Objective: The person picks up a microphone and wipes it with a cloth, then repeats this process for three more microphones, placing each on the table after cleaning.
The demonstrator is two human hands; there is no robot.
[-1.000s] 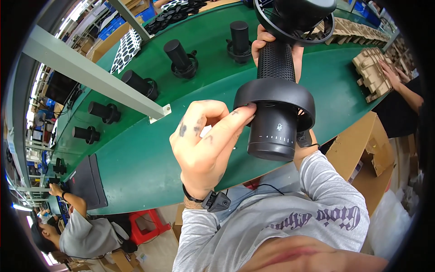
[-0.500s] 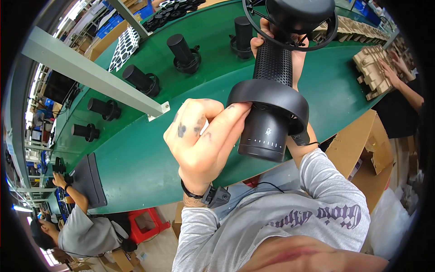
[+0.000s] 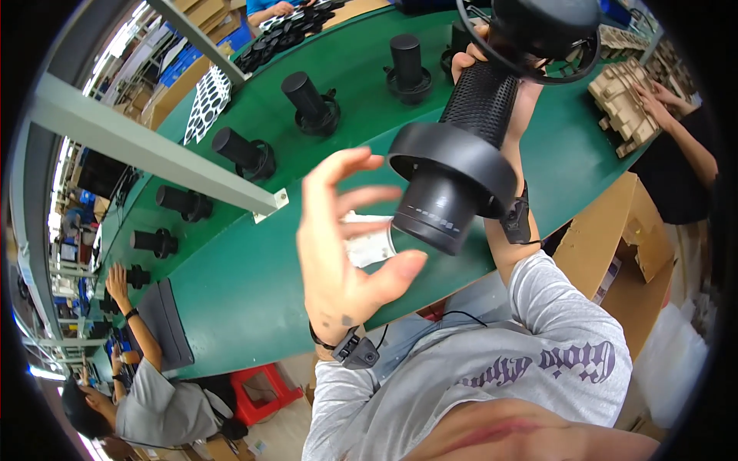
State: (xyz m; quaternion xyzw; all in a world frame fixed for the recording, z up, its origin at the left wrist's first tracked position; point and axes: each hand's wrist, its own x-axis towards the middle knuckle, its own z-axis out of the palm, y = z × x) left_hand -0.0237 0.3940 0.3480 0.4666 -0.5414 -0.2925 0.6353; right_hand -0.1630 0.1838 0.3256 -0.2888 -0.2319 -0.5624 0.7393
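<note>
My right hand (image 3: 463,64) is wrapped round a black desktop microphone (image 3: 442,203), lifted above the green table and tilted. It has a perforated body, a wide ring collar and a smooth end with small light markings; the far end carries a round part with a hoop. Most of my right palm is hidden behind it. To its left, my left hand (image 3: 342,246) is spread, thumb and fingers apart and clear of the microphone. A white piece (image 3: 370,250) shows between that thumb and the fingers; whether it is held or lies beyond them, I cannot tell.
Several similar microphones (image 3: 310,104) stand along the green table (image 3: 231,303). A pale metal post (image 3: 161,157) rises at left, near a dark mat (image 3: 165,326) and a co-worker's hand (image 3: 118,284). At right, another person's hands touch a moulded pulp tray (image 3: 621,104) beside a cardboard box (image 3: 596,246).
My left fingers have let go of the microphone at its collar and spread apart. The microphone has tilted, its marked end turning away. The co-worker's hand at left has moved up toward a microphone.
</note>
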